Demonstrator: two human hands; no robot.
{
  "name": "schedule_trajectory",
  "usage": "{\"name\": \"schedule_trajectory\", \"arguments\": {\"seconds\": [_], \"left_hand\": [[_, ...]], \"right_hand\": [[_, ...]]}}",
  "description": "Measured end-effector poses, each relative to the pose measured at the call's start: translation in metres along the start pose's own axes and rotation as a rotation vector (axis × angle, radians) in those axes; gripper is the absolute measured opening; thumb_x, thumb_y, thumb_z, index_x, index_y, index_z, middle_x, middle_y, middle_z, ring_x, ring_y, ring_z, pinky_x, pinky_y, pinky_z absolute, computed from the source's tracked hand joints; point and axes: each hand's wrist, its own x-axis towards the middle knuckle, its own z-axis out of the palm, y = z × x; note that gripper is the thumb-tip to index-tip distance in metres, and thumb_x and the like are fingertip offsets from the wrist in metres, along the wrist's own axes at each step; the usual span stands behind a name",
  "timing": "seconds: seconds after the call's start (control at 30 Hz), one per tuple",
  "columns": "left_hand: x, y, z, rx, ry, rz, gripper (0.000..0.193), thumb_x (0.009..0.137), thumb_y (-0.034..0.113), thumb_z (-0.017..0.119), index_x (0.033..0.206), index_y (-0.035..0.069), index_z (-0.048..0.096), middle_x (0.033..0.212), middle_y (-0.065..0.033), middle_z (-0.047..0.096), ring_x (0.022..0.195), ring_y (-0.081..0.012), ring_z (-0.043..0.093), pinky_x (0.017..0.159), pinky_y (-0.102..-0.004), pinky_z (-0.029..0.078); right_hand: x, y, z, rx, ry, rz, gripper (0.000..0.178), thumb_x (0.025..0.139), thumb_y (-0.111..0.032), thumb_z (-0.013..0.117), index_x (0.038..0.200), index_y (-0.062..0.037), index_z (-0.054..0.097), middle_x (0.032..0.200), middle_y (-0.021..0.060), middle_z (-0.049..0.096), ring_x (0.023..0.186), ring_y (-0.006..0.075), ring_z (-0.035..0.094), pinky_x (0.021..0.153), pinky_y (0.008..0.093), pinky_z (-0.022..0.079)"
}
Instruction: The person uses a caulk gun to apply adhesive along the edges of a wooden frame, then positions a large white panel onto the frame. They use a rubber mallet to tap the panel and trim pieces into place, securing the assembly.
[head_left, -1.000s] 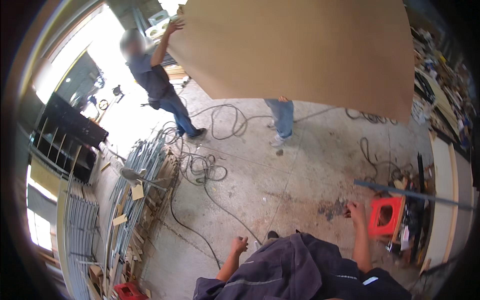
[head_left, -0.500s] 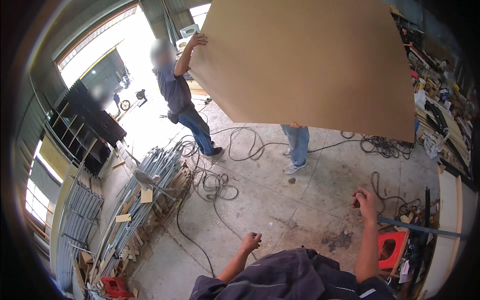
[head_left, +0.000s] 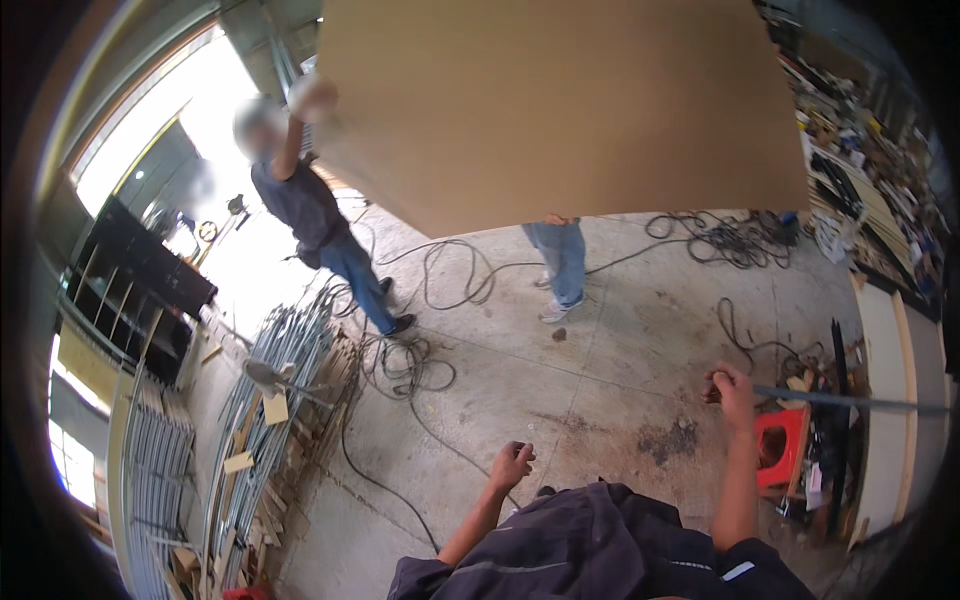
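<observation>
Head view shows the left hand (head_left: 513, 466) curled closed above the concrete floor (head_left: 500, 375), the right hand (head_left: 730, 388) curled beside a blue-grey bar (head_left: 850, 399), its grip impossible to tell, and a large brown board (head_left: 560, 110) ahead, co-workers' hands (head_left: 563, 219) at its edges.

You wear a dark purplish-grey cloth shirt (head_left: 610, 535) with short sleeves (head_left: 425, 577), thin pale piping (head_left: 510, 568) and a short white stripe (head_left: 738, 571).

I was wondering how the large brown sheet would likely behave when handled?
The brown sheet is probably fairly stiff, as it looks nearly flat while held at its edges. It's likely unwieldy, being broad enough to hide most of one person.
</observation>
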Motion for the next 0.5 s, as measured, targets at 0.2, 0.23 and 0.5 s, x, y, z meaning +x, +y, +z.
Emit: {"name": "schedule_trajectory", "arguments": {"seconds": [0.2,0.23,0.5], "left_hand": [[-0.017,0.037,0.011,-0.007,-0.097,0.110,0.042,0.104,0.032,0.060,0.120,-0.007,0.061,0.100,-0.0160,0.075,0.074,-0.0183,0.070,0.066,-0.0321,0.058],[-0.017,0.044,0.012,0.003,-0.117,0.136,0.041,0.104,0.031,0.060,0.120,-0.007,0.060,0.101,-0.0161,0.074,0.075,-0.0183,0.070,0.067,-0.0321,0.058],[-0.030,0.161,0.040,0.021,-0.208,0.495,0.035,0.103,0.028,0.063,0.117,-0.004,0.061,0.098,-0.0129,0.074,0.082,-0.0174,0.069,0.072,-0.0311,0.056]], "right_hand": [[-0.070,0.010,0.006,0.081,0.111,0.081,0.016,0.099,-0.010,0.056,0.103,0.0001,0.067,0.090,0.0079,0.070,0.068,0.0136,0.066,0.058,0.0300,0.056],[-0.081,0.018,0.001,0.102,0.138,0.094,0.016,0.099,-0.010,0.056,0.103,0.0000,0.067,0.091,0.0080,0.070,0.068,0.0137,0.067,0.058,0.0301,0.057],[-0.172,0.058,-0.033,0.106,0.363,0.201,0.020,0.102,-0.013,0.055,0.100,0.0028,0.067,0.083,0.0089,0.067,0.065,0.0175,0.065,0.058,0.0333,0.056]]}}
